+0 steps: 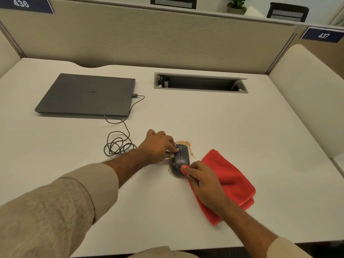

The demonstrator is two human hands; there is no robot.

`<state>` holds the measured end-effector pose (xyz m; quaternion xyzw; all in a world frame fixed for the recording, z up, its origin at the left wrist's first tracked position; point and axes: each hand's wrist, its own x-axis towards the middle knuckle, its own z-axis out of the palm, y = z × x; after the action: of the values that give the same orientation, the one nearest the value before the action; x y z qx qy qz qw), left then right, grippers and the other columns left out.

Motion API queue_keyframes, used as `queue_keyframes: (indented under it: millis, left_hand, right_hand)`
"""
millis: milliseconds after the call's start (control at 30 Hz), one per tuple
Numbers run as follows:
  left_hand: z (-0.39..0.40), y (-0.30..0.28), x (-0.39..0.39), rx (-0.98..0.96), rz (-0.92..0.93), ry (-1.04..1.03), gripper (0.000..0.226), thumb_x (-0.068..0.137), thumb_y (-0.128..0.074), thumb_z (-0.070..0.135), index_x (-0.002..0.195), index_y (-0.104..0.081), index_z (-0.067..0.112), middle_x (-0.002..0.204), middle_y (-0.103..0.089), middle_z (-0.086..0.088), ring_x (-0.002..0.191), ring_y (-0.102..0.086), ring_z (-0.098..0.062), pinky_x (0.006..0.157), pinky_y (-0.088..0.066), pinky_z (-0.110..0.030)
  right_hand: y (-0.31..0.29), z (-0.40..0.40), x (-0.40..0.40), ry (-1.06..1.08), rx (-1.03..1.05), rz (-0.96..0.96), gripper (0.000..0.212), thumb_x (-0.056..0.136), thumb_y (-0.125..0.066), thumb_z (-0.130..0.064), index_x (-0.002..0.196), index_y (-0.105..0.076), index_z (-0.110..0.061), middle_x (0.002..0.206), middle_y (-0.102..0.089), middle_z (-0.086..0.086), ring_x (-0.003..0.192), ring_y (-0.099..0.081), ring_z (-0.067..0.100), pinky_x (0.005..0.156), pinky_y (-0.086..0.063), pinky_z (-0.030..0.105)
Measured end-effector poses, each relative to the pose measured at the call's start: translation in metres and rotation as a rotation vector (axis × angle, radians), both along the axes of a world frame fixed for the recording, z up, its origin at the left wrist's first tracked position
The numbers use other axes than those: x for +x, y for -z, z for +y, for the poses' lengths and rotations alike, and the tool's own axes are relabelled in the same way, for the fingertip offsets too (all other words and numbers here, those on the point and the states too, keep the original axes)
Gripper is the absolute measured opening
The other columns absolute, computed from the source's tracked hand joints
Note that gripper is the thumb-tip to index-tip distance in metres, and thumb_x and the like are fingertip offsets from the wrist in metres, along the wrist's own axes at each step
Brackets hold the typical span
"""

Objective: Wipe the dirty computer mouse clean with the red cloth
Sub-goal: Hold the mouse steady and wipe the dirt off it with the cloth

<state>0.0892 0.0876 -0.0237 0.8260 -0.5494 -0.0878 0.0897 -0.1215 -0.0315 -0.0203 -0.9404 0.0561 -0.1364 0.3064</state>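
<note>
A black computer mouse (181, 159) lies on the white desk (242, 127) with brown crumbs on its near end. My left hand (158, 146) grips its far left side, fingers on the buttons. My right hand (202, 180) holds the red cloth (229, 175) and presses a cloth-covered fingertip against the mouse's near right edge. Most of the cloth lies flat on the desk under and to the right of that hand. Brown dust (187, 144) is scattered on the desk just beyond and to the right of the mouse.
A shut grey laptop (87, 94) lies at the back left, with the mouse's black cable (119, 144) coiled between it and my left hand. An open cable tray (200, 82) is set into the desk at the back. Beige partition walls surround the desk.
</note>
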Motion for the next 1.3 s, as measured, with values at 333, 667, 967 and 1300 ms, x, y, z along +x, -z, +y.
queue_keyframes:
  millis: [333, 667, 967, 1300]
  left_hand:
    - [-0.001, -0.001, 0.001, 0.01, 0.022, -0.01, 0.028, 0.09, -0.066, 0.045, 0.118, -0.068, 0.045, 0.122, -0.062, 0.02, 0.114, -0.043, -0.011, 0.081, -0.017, -0.035]
    - [0.0, 0.002, -0.001, 0.004, 0.047, -0.036, 0.027, 0.09, -0.067, 0.045, 0.117, -0.068, 0.046, 0.121, -0.061, 0.02, 0.113, -0.044, -0.01, 0.084, -0.019, -0.036]
    - [0.003, 0.001, -0.002, 0.029, 0.015, -0.021, 0.034, 0.092, -0.067, 0.036, 0.124, -0.064, 0.047, 0.127, -0.059, 0.021, 0.115, -0.044, -0.013, 0.086, -0.022, -0.037]
    - [0.002, -0.006, -0.002, 0.059, 0.03, 0.002, 0.034, 0.099, -0.058, 0.025, 0.126, -0.063, 0.047, 0.127, -0.06, 0.02, 0.113, -0.043, -0.013, 0.084, -0.02, -0.037]
  right_hand:
    - [-0.003, -0.002, 0.01, 0.081, -0.011, -0.039, 0.021, 0.093, -0.059, -0.006, 0.109, -0.072, -0.01, 0.093, -0.061, 0.002, 0.082, -0.056, 0.016, 0.072, -0.049, 0.031]
    - [-0.004, -0.001, 0.006, -0.017, -0.104, -0.012, 0.022, 0.092, -0.057, -0.009, 0.109, -0.071, -0.011, 0.095, -0.063, 0.004, 0.082, -0.058, 0.023, 0.071, -0.048, 0.035]
    - [0.002, 0.024, -0.003, -0.135, -0.318, 0.098, 0.016, 0.089, -0.059, -0.007, 0.101, -0.069, -0.01, 0.092, -0.06, 0.005, 0.079, -0.055, 0.025, 0.068, -0.048, 0.042]
    - [-0.008, 0.024, 0.011, 0.024, -0.282, 0.056, 0.021, 0.086, -0.061, 0.0, 0.103, -0.07, -0.008, 0.09, -0.06, 0.007, 0.079, -0.054, 0.025, 0.068, -0.046, 0.04]
